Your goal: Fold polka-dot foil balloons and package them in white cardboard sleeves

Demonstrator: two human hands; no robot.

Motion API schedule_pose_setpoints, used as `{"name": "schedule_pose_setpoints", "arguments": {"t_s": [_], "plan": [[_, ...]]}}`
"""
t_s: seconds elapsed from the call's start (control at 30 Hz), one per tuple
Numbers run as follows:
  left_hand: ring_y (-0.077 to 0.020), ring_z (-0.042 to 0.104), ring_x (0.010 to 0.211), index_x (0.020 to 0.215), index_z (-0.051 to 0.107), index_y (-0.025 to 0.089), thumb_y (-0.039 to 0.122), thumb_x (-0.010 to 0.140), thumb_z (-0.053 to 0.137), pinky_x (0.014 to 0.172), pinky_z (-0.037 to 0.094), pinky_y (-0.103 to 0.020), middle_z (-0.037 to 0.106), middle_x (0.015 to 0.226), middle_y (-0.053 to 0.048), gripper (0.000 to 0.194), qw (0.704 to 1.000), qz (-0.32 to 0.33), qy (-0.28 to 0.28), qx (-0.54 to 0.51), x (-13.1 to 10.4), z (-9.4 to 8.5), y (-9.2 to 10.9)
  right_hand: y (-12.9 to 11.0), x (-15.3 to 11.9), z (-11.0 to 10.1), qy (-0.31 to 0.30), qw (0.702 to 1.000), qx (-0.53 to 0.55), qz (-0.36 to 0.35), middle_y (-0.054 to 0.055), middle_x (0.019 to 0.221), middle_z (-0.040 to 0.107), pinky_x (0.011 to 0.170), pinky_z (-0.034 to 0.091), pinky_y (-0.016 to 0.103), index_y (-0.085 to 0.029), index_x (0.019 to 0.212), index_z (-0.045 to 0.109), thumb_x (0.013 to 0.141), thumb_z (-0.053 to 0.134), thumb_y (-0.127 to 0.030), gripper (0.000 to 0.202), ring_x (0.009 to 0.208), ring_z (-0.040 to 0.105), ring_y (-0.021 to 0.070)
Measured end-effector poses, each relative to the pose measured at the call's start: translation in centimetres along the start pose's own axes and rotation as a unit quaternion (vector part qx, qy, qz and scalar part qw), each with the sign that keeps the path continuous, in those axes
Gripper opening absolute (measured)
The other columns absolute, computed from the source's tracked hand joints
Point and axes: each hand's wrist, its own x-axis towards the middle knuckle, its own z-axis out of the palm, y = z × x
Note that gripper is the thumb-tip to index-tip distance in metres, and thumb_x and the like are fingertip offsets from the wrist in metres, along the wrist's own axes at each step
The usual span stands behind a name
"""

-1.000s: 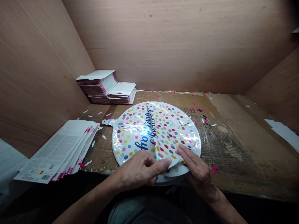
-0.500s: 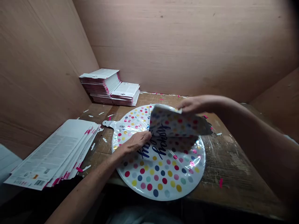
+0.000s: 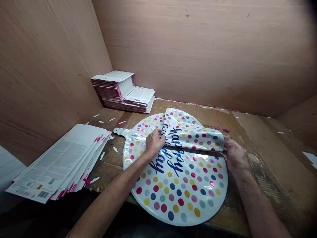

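A flat round foil balloon (image 3: 178, 198), white with coloured dots and dark blue lettering, lies on the cardboard-covered table with its tail pointing left. Over its upper half rests a partly folded foil balloon (image 3: 198, 138) of the same print. My right hand (image 3: 235, 153) pinches the right end of this folded balloon between thumb and fingers. At its left edge, beside the lettering, my left hand (image 3: 155, 142) is closed on the foil, fingertips partly hidden.
White printed card sleeves (image 3: 56, 162) lie fanned at the table's left edge. Further back, stacked packs (image 3: 111, 92) stand against the wooden wall (image 3: 193, 56). White and pink paper scraps (image 3: 115, 149) are scattered over the cardboard (image 3: 257, 129).
My right hand has come down and rightward, bringing the raised flap of the folded balloon down flat. My left hand has shifted slightly up along its left edge. The view has turned slightly.
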Motion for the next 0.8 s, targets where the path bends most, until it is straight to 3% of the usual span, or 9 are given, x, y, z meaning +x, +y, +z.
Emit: {"name": "schedule_pose_setpoints", "arguments": {"t_s": [0.17,0.27,0.33,0.43,0.53,0.57,0.63,0.73,0.8], "plan": [[-0.0251,0.064,0.111,0.141,0.045,0.014,0.025,0.089,0.058,0.092,0.050,-0.034,0.066,0.124,-0.013,0.055,0.991,0.061,0.063,0.103,-0.4,0.5,0.4,0.8,0.9,1.6,0.025,0.975,-0.192,-0.106,0.009,0.096,0.074,0.072,0.052,0.035,-0.017,0.106,0.070,0.080,0.060,-0.057,0.049,0.082,0.067,0.0241],[-0.0291,0.045,0.136,0.149,0.035,0.012,0.027,0.095,0.051,0.105,0.044,-0.038,0.039,0.155,-0.017,0.059,0.958,0.188,0.120,0.181,-0.2,1.3,0.6,0.4,0.9,1.7,0.033,0.943,-0.314,-0.105,0.013,0.106,0.073,0.084,0.051,0.040,-0.015,0.114,0.068,0.084,0.055,-0.048,0.046,0.095,0.067,0.0280],[-0.0319,0.031,0.146,0.148,0.040,0.015,0.036,0.099,0.042,0.115,0.034,-0.046,0.034,0.159,-0.012,0.053,0.934,0.263,0.094,0.223,0.1,2.0,0.3,-0.2,-0.1,1.6,0.037,0.915,-0.382,-0.128,0.017,0.113,0.070,0.088,0.050,0.043,-0.013,0.123,0.063,0.086,0.053,-0.046,0.050,0.104,0.065,0.0310],[-0.0359,0.027,0.147,0.147,0.044,0.017,0.047,0.101,0.033,0.119,0.023,-0.054,0.040,0.156,-0.011,0.056,0.925,0.274,0.036,0.261,0.4,3.1,-0.6,-1.8,-2.0,1.9,-0.025,0.833,-0.460,-0.307,0.021,0.137,0.056,0.100,0.044,0.049,-0.012,0.137,0.051,0.089,0.052,-0.044,0.058,0.124,0.053,0.0343],[-0.0373,0.026,0.147,0.150,0.041,0.016,0.049,0.102,0.027,0.120,0.019,-0.055,0.037,0.158,-0.011,0.060,0.926,0.268,0.024,0.266,0.6,3.7,-1.3,-3.6,-2.7,3.3,-0.196,0.699,-0.514,-0.458,0.019,0.144,0.051,0.109,0.036,0.051,-0.014,0.138,0.050,0.087,0.054,-0.027,0.052,0.132,0.047,0.0326],[-0.0377,0.024,0.148,0.150,0.040,0.016,0.051,0.101,0.026,0.120,0.018,-0.056,0.036,0.158,-0.011,0.062,0.927,0.267,0.019,0.261,0.7,3.7,-1.3,-4.2,-2.6,3.9,-0.239,0.665,-0.540,-0.457,0.019,0.140,0.055,0.109,0.037,0.050,-0.013,0.134,0.052,0.086,0.053,-0.019,0.049,0.130,0.050,0.0316],[-0.0381,0.020,0.149,0.152,0.036,0.017,0.057,0.100,0.025,0.120,0.015,-0.057,0.030,0.161,-0.011,0.067,0.936,0.259,-0.003,0.238,1.1,3.5,-1.3,-5.1,-2.4,5.1,-0.272,0.640,-0.603,-0.391,0.020,0.130,0.061,0.102,0.043,0.045,-0.009,0.127,0.056,0.085,0.047,-0.006,0.043,0.121,0.056,0.0298],[-0.0366,0.015,0.151,0.155,0.027,0.017,0.064,0.098,0.020,0.120,0.014,-0.058,0.020,0.164,-0.013,0.074,0.955,0.238,-0.044,0.171,1.8,2.7,-1.3,-6.0,-3.5,6.2,-0.261,0.651,-0.661,-0.267,0.021,0.110,0.068,0.083,0.052,0.037,-0.006,0.114,0.062,0.085,0.043,0.001,0.035,0.101,0.066,0.0286],[-0.0338,0.013,0.151,0.156,0.025,0.018,0.063,0.099,0.018,0.121,0.016,-0.056,0.018,0.164,-0.012,0.073,0.963,0.240,-0.048,0.115,1.7,2.1,-1.5,-6.4,-5.5,6.6,-0.258,0.662,-0.663,-0.236,0.019,0.094,0.071,0.072,0.053,0.035,-0.008,0.101,0.067,0.084,0.048,0.000,0.027,0.085,0.069,0.0278]]}}
